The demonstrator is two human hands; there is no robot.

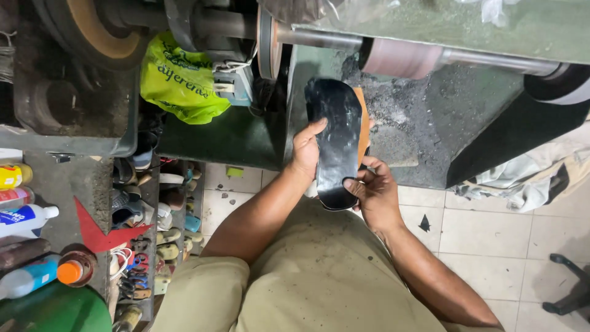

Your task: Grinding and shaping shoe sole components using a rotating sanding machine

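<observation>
Head view. Workshop floor of pale tiles (491, 233) fills the lower ground; a green finishing machine (430, 24) spans the top edge, its horizontal shaft carrying a pinkish sanding drum (402, 58) at 1 o'clock and a tan-faced wheel (92, 27) at 11 o'clock. A yellow-green plastic bag (178, 80) hangs at 11 o'clock, and bottles (24, 215) stand on a shelf at 9 o'clock.

You hold a black shoe sole (335, 138) at frame centre, its glossy face toward you and a tan layer showing along its right edge. Its long axis runs from 6 to 12 o'clock, the rounded far end lying just below and to the left of the sanding drum, apart from it.

Your left hand (305, 154) is closed along the sole's left edge at 9 o'clock of it, thumb laid over the black face. Your right hand (375, 190) grips the near end at 5 o'clock, fingers curled around the right edge and thumb on the face. Your right hand is the nearer to you, and the left sits farther up the sole toward the drum.
</observation>
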